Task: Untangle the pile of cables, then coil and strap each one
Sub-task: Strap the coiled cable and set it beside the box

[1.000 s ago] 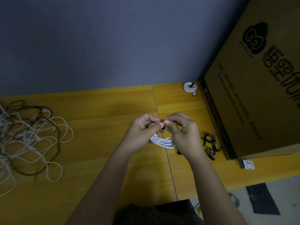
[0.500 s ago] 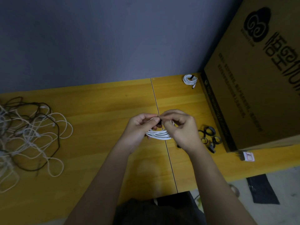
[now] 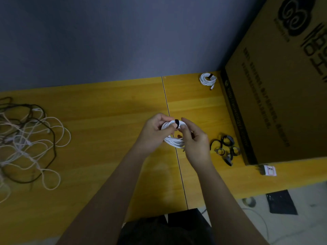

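Head view: above the seam [image 3: 172,121] of the yellow wooden table [image 3: 106,112], the left hand [image 3: 154,133] pinches a coiled white cable [image 3: 174,141] bound by a black strap [image 3: 176,123]. The right hand [image 3: 194,140] grips the coil's other side, thumb by the strap. Far left of the seam lies a tangled pile of white and black cables [image 3: 26,138]; right of it, loose black straps [image 3: 224,147], a strapped white coil [image 3: 207,80] and a brown cardboard box [image 3: 283,103].

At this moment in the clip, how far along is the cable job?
Done: one strapped white coil lies by the cardboard box. In hand: the left hand and right hand hold a second white coil above the table, with a black strap around it. Left: the tangled pile at the table's left; spare straps wait near the box.
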